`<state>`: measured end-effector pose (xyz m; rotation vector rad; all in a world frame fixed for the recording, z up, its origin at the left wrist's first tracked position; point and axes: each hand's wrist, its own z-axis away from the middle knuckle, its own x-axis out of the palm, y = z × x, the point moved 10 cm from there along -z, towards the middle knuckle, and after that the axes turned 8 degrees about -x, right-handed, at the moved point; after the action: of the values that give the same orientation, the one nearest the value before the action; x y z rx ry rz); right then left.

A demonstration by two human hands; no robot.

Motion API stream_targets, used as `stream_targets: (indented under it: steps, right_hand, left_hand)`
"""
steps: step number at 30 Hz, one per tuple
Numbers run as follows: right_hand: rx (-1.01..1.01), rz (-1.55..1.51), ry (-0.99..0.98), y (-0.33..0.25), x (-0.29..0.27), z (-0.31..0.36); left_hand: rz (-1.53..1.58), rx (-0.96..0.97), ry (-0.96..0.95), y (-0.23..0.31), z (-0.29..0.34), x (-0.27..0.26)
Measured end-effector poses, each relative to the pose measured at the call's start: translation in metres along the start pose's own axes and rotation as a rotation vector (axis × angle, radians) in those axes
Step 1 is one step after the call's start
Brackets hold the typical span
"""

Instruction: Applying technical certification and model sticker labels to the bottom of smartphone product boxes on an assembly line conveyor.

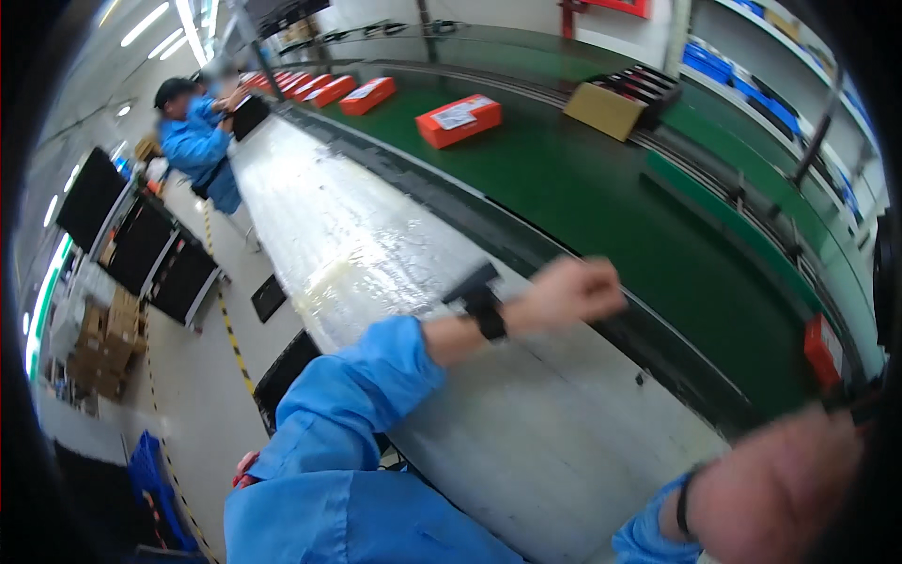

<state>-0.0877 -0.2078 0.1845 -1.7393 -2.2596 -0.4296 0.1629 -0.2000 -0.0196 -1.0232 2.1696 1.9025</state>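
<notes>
My left hand [575,289] hangs over the edge between the white worktable [545,423] and the green conveyor belt [601,202]. Its fingers are curled in, and nothing shows in them. A black watch-like band with a flat dark piece circles that wrist. My right hand [789,484] is at the lower right, smeared by motion, so its fingers cannot be made out. Nearest to it is an orange-red box [824,352] at the belt's right end. Another orange-red box with a white label [458,120] lies farther up the belt.
More orange boxes [367,96] line the far left of the belt. A carton with dark contents [603,111] stands at the belt's far side by a rail. A co-worker in blue [195,136] is at the table's far end. Black racks [155,249] stand at left.
</notes>
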Motion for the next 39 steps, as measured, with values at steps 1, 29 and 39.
stream_targets:
  steps: [1,29,39]
  right_hand:
    - [0.122,0.316,0.244,0.011,-0.03,0.026]
    - [0.827,1.074,-0.697,0.209,-0.067,0.236]
    - [1.115,1.17,-0.162,0.16,-0.123,0.214]
  left_hand:
    - [-0.139,-0.018,0.136,-0.023,-0.009,-0.037]
    - [-1.033,-0.566,0.537,-0.16,-0.034,-0.288]
    - [-0.907,-0.242,0.359,0.011,0.111,-0.08]
